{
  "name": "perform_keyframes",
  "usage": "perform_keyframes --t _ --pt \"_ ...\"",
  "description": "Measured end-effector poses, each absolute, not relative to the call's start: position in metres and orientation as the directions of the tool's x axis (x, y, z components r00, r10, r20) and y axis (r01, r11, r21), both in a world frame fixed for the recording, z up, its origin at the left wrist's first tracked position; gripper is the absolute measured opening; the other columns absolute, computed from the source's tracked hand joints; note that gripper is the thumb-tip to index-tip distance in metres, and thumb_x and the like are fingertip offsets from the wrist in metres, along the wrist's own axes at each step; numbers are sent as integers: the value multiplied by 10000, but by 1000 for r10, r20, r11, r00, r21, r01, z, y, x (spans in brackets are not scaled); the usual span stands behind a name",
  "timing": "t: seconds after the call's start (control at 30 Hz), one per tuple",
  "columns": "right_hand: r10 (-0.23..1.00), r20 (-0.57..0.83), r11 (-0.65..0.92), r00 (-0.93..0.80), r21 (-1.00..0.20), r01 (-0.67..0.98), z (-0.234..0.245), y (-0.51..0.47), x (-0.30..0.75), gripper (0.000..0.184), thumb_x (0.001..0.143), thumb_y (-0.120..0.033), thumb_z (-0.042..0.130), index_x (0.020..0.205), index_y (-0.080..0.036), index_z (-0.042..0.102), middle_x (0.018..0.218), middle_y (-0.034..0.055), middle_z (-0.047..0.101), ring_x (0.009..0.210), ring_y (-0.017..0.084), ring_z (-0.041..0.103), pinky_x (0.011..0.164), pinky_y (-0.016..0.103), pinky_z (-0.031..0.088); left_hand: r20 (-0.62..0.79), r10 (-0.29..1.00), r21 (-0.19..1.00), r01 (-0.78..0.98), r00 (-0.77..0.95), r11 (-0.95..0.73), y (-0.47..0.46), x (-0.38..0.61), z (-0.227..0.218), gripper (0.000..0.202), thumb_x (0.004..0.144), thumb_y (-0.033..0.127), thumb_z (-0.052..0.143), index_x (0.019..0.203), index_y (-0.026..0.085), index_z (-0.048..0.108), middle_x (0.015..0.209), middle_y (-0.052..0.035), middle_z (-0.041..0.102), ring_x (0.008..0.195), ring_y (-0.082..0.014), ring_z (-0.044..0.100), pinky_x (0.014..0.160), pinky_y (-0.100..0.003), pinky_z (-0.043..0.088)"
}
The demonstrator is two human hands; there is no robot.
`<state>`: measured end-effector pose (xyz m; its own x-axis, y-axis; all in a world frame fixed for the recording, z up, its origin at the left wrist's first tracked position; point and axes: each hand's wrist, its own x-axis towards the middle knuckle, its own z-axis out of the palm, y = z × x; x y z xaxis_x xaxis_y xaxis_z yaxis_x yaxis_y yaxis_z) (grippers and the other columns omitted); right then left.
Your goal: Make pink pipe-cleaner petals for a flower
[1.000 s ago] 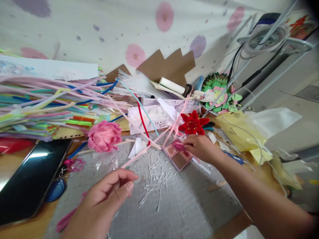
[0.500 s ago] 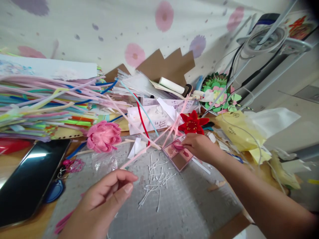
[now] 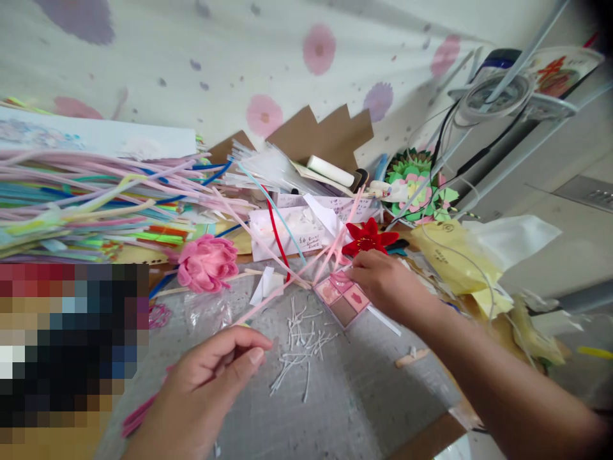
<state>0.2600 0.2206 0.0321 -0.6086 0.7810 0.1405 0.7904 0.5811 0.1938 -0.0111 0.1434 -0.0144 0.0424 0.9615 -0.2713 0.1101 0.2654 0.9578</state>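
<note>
My left hand [image 3: 204, 390] is closed in a pinch on the near end of a pale pink pipe cleaner [image 3: 287, 284] that runs up and right across the grey cutting mat [image 3: 335, 409]. A darker pink strand [image 3: 138, 415] trails out below that hand. My right hand [image 3: 383, 281] rests with curled fingers on the far corner of a small pink palette box [image 3: 342, 300]; what its fingertips hold is hidden. A red paper flower [image 3: 368, 237] lies just behind the right hand. A pile of white cut stems [image 3: 299, 348] lies between my hands.
A pink fluffy flower [image 3: 208, 262] sits at the mat's far left corner. A big heap of coloured pipe cleaners [image 3: 86, 204] fills the left. White boxes [image 3: 292, 233], brown card [image 3: 320, 134], a green paper flower [image 3: 416, 185], yellow bags [image 3: 454, 255] and a lamp stand [image 3: 498, 96] crowd the back and right.
My right hand has shifted slightly up toward the red flower, uncovering more of the palette box. The left hand keeps its pinch. The view has tilted a little.
</note>
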Motion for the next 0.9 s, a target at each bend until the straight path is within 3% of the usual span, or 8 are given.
perform_keyframes --t 0.1,0.27,0.5,0.6,0.67,0.73,0.8,0.9 --pt "600 474 687 -645 109 719 32 176 231 209 943 -135 446 940 -113 654 880 104 596 770 204 506 675 322 423 -271 949 960 -25 160 278 138 -4 -12 196 745 408 685 853 253 737 832 -33 717 820 -214 624 737 -290 475" --pt "408 658 823 -633 36 568 19 133 179 210 936 -88 432 1034 -104 617 921 119 619 834 232 514 719 381 446 -51 940 887 -417 338 198 128 9 -12 242 802 341 663 1002 214 712 991 -56 708 956 -221 619 910 -350 442" --pt "540 735 799 -411 -294 524 10 120 150 271 852 -88 576 1109 -175 591 939 88 609 843 215 552 723 361 488 -126 983 839 -514 136 179 123 6 -10 191 828 326 636 738 164 679 672 -3 618 668 -129 538 651 -236 430" --pt "713 676 667 -188 -569 482 5 119 151 226 893 -143 535 1095 -223 596 920 64 605 828 194 588 692 319 506 -86 990 896 -426 112 126 122 4 -10 242 843 335 608 680 162 649 675 -3 610 696 -143 545 702 -260 426" --pt "780 614 589 -116 -661 465 2 126 159 214 917 -164 509 1099 -235 596 926 56 612 831 185 604 694 307 510 -77 987 918 -375 141 125 123 2 -10 245 858 340 581 699 167 649 701 -11 631 747 -160 573 758 -283 428" --pt "756 643 596 -123 -596 538 0 143 178 226 922 -165 498 1117 -227 594 971 69 615 882 196 602 751 330 502 -105 980 927 -340 169 158 123 0 -10 248 862 351 562 718 167 644 683 -14 639 724 -166 590 748 -294 437" --pt "672 716 612 -189 -392 687 -3 166 210 231 919 -180 500 1120 -201 612 1037 102 604 948 223 580 820 377 480 -149 976 937 -293 158 190 125 -2 -9 255 856 361 557 705 167 626 617 -3 613 625 -149 568 660 -276 435" --pt "736 551 564 -395 -175 807 -9 198 265 263 943 -243 466 1132 -173 635 1092 135 602 987 257 561 849 429 467 -208 977 962 -171 49 213 129 -4 -8 285 827 395 580 649 174 604 503 30 519 502 -118 474 524 -238 367"
